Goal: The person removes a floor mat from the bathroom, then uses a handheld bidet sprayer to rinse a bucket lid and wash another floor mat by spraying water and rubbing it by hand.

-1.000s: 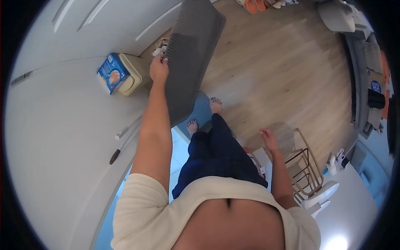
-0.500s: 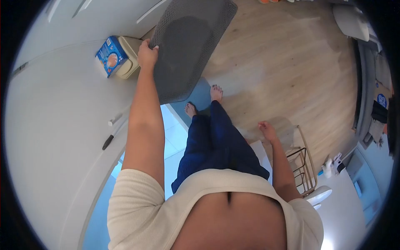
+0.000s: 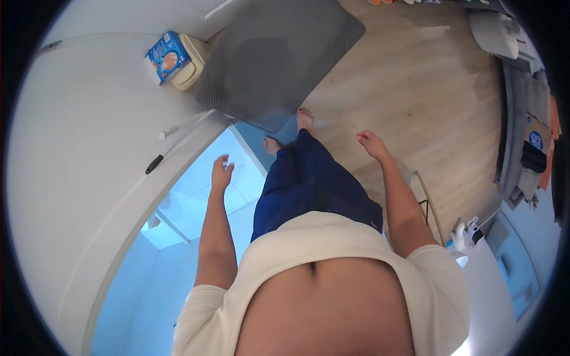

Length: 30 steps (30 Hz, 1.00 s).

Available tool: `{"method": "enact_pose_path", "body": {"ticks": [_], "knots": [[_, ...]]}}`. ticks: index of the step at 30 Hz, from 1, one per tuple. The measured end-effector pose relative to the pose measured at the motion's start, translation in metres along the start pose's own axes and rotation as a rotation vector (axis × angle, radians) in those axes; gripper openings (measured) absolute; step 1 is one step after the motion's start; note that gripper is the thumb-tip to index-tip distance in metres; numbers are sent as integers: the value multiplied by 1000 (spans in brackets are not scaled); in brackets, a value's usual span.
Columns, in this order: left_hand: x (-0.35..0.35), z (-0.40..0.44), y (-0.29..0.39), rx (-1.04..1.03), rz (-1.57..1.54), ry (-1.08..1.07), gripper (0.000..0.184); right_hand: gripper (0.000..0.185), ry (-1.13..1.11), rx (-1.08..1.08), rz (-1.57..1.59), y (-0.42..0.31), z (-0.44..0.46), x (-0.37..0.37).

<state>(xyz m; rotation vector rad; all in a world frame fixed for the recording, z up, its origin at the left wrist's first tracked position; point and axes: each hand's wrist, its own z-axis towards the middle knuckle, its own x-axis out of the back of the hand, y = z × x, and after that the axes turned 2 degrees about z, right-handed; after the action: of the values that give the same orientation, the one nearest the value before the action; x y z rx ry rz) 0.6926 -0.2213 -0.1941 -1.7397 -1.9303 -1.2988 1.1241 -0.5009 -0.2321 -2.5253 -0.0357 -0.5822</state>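
Observation:
The grey mat (image 3: 267, 65), with a mesh-patterned border and a darker patch in its middle, spreads in front of my feet and touches no hand. Its near corner overlaps a blue-grey floor patch by my toes; I cannot tell whether it lies fully flat. My left hand (image 3: 222, 172) hangs over the doorway at left, fingers apart and holding nothing. My right hand (image 3: 371, 144) is over the wooden floor, its fingers loosely curled in with nothing visible in them.
A cream bin (image 3: 194, 62) with a blue packet (image 3: 168, 57) stands by the left wall. A black-handled pole (image 3: 155, 164) leans near the doorway. At right are a metal-framed rack (image 3: 428, 199), a white chair (image 3: 494, 34) and a grey sofa (image 3: 512, 130) with things on it.
My left hand has let go of the mat and drawn back toward my body. The mat has dropped and turned. My right hand has moved slightly forward.

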Motion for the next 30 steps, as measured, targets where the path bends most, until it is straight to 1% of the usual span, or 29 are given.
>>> {"method": "enact_pose_path", "body": {"ticks": [1, 3, 4, 6, 8, 10, 12, 15, 17, 19, 20, 21, 23, 24, 26, 28, 29, 30], "knots": [[0, -19, -7, 136, -28, -84, 34, 30, -6, 34, -49, -8, -1, -1], [-9, -48, -37, 231, -100, -128, 30, 30, 1, 72, -113, -24, 0, -5], [-10, -59, -37, 221, -117, -128, 30, 29, -22, 70, -121, -30, 1, -10], [-6, -82, -36, 280, -253, -116, 29, 29, -43, 70, -144, -37, 0, -16], [-1, -101, -32, 280, -289, -94, 28, 27, -79, 149, -236, -45, 1, -24], [1, -123, -42, 311, -451, -33, 26, 27, -74, 162, -276, -62, -5, -32], [0, -147, -59, 308, -482, 10, 25, 26, -77, 187, -318, -77, -10, -42], [-4, -188, -107, 303, -514, 90, 22, 26, -58, 265, -355, -95, -25, -66], [-18, -215, -152, 305, -544, 135, 19, 24, -25, 271, -253, -105, -40, -85], [-32, -248, -205, 324, -627, 259, 14, 22, -56, 310, -299, -102, -46, -112], [-39, -266, -229, 345, -657, 286, 14, 21, -83, 331, -317, -101, -48, -125], [-44, -285, -253, 386, -655, 349, 12, 21, -110, 359, -350, -111, -59, -138], [-57, -317, -291, 480, -671, 471, 9, 13, -233, 355, -793, -144, -83, -166], [-62, -337, -310, 547, -691, 536, 8, 19, -137, 474, -606, -117, -64, -183], [-73, -374, -339, 697, -695, 539, 10, 20, -125, 456, -825, -161, -96, -221], [-72, -405, -334, 937, -649, 412, 12, 24, -156, 526, -1050, -188, -105, -257], [-68, -415, -321, 998, -496, 417, 13, 26, -136, 520, -1139, -210, -119, -274], [-67, -423, -309, 1057, -341, 411, 16, 26, -161, 578, -1167, -233, -126, -295]]}}
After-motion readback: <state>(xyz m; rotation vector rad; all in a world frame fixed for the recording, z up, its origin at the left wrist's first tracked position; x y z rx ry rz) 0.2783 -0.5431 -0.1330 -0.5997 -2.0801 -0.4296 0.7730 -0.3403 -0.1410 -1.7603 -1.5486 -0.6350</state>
